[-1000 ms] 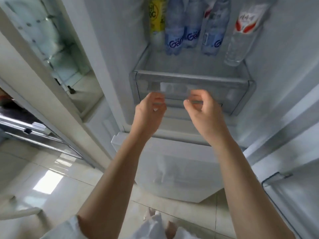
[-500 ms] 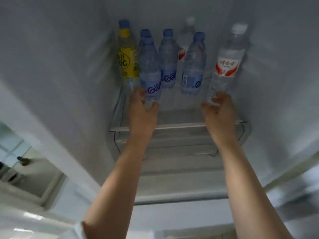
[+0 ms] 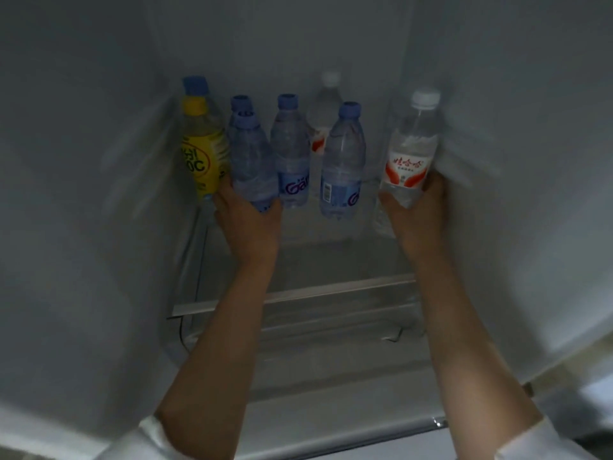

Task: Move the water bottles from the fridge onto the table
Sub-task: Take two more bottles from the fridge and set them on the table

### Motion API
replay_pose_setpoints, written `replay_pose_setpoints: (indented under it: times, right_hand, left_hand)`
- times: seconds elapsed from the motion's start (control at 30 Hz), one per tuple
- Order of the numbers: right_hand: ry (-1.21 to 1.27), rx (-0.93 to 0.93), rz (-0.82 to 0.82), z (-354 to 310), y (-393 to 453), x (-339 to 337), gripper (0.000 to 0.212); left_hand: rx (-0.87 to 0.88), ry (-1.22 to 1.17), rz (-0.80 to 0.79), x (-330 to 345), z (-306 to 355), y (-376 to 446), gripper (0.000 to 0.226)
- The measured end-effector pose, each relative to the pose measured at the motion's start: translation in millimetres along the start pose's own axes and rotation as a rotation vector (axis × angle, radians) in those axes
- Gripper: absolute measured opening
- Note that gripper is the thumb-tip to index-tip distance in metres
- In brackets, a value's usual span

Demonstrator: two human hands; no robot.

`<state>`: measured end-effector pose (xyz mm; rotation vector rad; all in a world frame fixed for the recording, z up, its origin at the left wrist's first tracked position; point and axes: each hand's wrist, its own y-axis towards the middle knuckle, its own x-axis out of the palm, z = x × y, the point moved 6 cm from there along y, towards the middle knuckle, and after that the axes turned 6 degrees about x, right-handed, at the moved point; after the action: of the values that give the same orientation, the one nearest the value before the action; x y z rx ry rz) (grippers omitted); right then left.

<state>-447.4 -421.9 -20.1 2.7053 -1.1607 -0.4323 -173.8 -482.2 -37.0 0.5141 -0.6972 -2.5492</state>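
Both arms reach into the fridge (image 3: 99, 194) compartment, over the front edge of the shelf (image 3: 298, 295).

Left hand (image 3: 247, 224): the fingers curl around the lower part of a blue-capped water bottle (image 3: 252, 161). The thumb sits on the bottle's right side and the other fingers pass behind its left side, next to the yellow bottle (image 3: 202, 151). The bottle stands upright with its base hidden in the palm. Whether the base rests on the shelf cannot be determined.

Right hand (image 3: 419, 220): the fingers wrap the lower part of a white-capped bottle (image 3: 413, 151) with a red and white label. The thumb lies on the left of the bottle and the fingers on its right, close to the fridge's right wall. The bottle leans slightly to the right.

Remaining bottles on the shelf:
- The yellow bottle, blue cap, stands at the far left, just beside the left-hand bottle.
- A second blue-capped bottle (image 3: 241, 104) stands directly behind the left-hand bottle; only its cap shows.
- A third blue-capped bottle (image 3: 290, 151) stands near the middle, its label facing forward.
- A fourth blue-capped bottle (image 3: 341, 161) stands to the right of the third, between the two hands.
- A clear bottle (image 3: 325, 114) with a white cap stands at the rear, partly hidden between the third and fourth.

White sleeves (image 3: 149, 436) show at the bottom edge. The view is dim and slightly blurred.
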Motion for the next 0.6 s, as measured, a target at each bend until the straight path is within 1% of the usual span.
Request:
replay_pose_setpoints:
  times: [0.1,0.17,0.23,0.27,0.33,0.4,0.47,0.53,0.6]
  right_hand:
    - [-0.003,0.014,0.021,3,5,4,0.065]
    - [-0.029,0.041,0.011,5,5,9,0.073]
    - [-0.072,0.040,0.022,7,5,10,0.081]
    - [-0.090,0.027,0.028,6,5,10,0.082]
    - [-0.104,0.015,0.030,6,3,9,0.075]
    - [-0.015,0.025,-0.003,7,-2,11,0.065]
    - [0.060,0.001,-0.009,6,-9,12,0.059]
    - [0.089,-0.026,-0.003,7,-16,10,0.059]
    - [0.110,-0.051,-0.025,6,-22,10,0.064]
  left_hand:
    - [-0.021,0.127,0.016,2,6,0,0.087]
    - [-0.055,0.171,0.036,5,9,-2,0.087]
    - [-0.140,0.211,0.060,7,10,-4,0.086]
    - [-0.186,0.234,0.077,7,10,-4,0.086]
    - [-0.230,0.269,0.109,9,11,-3,0.086]
    - [-0.235,0.283,0.135,9,11,-3,0.088]
    - [-0.213,0.261,0.163,9,9,-2,0.090]
    - [-0.169,0.204,0.165,9,7,-2,0.090]
    - [-0.137,0.099,0.153,10,7,-4,0.090]
